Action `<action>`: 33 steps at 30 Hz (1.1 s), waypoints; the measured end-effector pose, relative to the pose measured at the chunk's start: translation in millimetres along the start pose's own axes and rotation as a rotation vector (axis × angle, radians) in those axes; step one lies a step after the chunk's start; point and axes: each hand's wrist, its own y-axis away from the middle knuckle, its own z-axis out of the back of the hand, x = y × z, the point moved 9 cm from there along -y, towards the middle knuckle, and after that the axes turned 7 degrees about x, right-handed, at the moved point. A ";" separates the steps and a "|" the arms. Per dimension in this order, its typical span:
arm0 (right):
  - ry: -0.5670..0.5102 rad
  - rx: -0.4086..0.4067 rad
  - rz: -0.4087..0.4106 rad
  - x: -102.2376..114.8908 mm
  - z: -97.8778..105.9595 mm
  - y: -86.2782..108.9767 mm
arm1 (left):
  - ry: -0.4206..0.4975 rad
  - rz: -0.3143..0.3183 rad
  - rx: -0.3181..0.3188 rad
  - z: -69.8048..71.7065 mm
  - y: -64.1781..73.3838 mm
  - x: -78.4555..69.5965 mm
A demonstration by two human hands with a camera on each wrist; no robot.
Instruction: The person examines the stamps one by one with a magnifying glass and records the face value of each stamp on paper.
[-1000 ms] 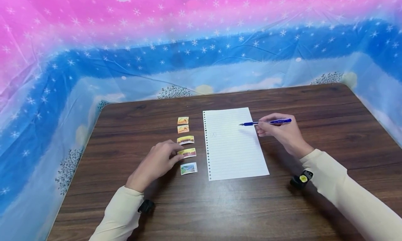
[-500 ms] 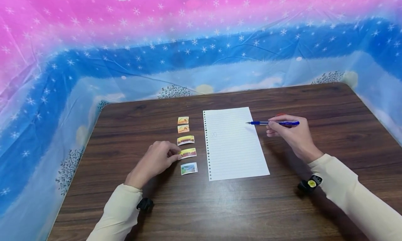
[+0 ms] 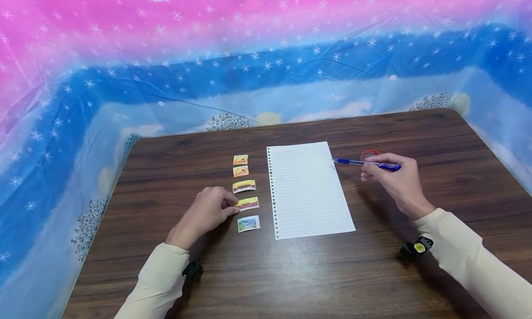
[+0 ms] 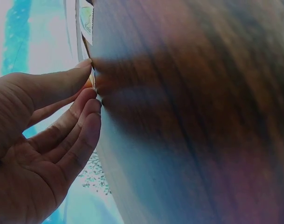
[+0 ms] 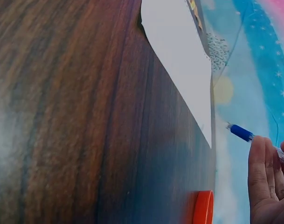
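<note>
In the head view, my right hand (image 3: 396,180) pinches a blue pen (image 3: 388,166), its tip out over the right edge of a lined sheet of paper (image 3: 311,199). The right wrist view shows the pen's blue grip (image 5: 240,132) raised above the table. My left hand (image 3: 203,215) rests on the table left of the sheet, thumb and fingertips touching the left end of a yellow-and-red stamp (image 3: 248,203). Above it in the column lie another yellow stamp (image 3: 244,186) and two small orange ones; below it lies a green-blue stamp (image 3: 248,223).
A red ring-shaped object (image 3: 370,152) is on the table behind my right hand, partly hidden by it. Faint writing (image 3: 281,177) marks the sheet's left side. The brown wooden table (image 3: 299,282) has a snowflake-patterned cloth (image 3: 257,79) beyond its far edge.
My right hand has moved right with the pen, from over the sheet to its right edge, uncovering part of the red ring. My left hand has barely shifted at the stamp.
</note>
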 end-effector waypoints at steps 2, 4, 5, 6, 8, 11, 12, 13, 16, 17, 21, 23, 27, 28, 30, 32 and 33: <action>-0.040 0.004 0.002 -0.9 0.7 0.6 | 0.003 0.004 -0.002 0.0 0.0 0.5; -0.034 -0.001 0.000 -1.3 2.2 1.7 | 0.009 0.012 -0.004 0.0 0.1 1.1; -0.023 -0.005 -0.002 -1.4 3.0 2.3 | 0.011 0.015 -0.004 0.1 0.1 1.3; -0.011 -0.010 -0.005 -1.3 3.9 3.0 | 0.012 0.018 -0.003 0.0 0.1 1.5; 0.008 -0.023 -0.011 -1.5 5.9 4.2 | 0.015 0.026 -0.001 -0.2 0.1 2.1; 0.054 -0.042 -0.020 -3.1 8.0 5.3 | 0.017 0.034 0.002 -0.6 0.1 2.9; 0.085 -0.046 -0.024 -4.1 8.7 5.6 | 0.017 0.035 0.003 -0.6 0.3 3.1; 0.116 -0.050 -0.030 -5.3 9.2 5.6 | 0.017 0.036 0.003 -0.6 0.5 3.1; 0.223 -0.046 -0.045 -8.6 9.5 5.6 | 0.021 0.039 0.002 -0.3 0.9 3.2; 0.257 -0.041 -0.048 -9.3 9.4 5.6 | 0.023 0.041 0.001 -0.3 1.0 3.3; 0.327 -0.021 -0.070 -12.8 8.3 6.0 | 0.032 0.049 -0.001 -0.6 0.6 4.0; 0.368 -0.021 -0.084 -14.6 8.3 6.5 | 0.033 0.048 -0.003 -0.5 0.1 4.2; 0.514 -0.016 -0.108 -16.6 7.9 7.8 | 0.034 0.045 -0.006 -0.3 -0.6 4.3; 0.550 -0.012 -0.113 -16.8 7.7 7.9 | 0.033 0.045 -0.006 -0.2 -0.7 4.5; 0.611 0.000 -0.125 -17.2 7.2 8.3 | 0.038 0.047 -0.005 -0.4 -0.9 4.9; 0.650 0.015 -0.137 -17.7 6.9 8.4 | 0.043 0.052 -0.004 -0.5 -1.1 5.5; 0.666 0.022 -0.147 -18.3 7.0 8.4 | 0.045 0.054 -0.003 -0.5 -1.1 5.8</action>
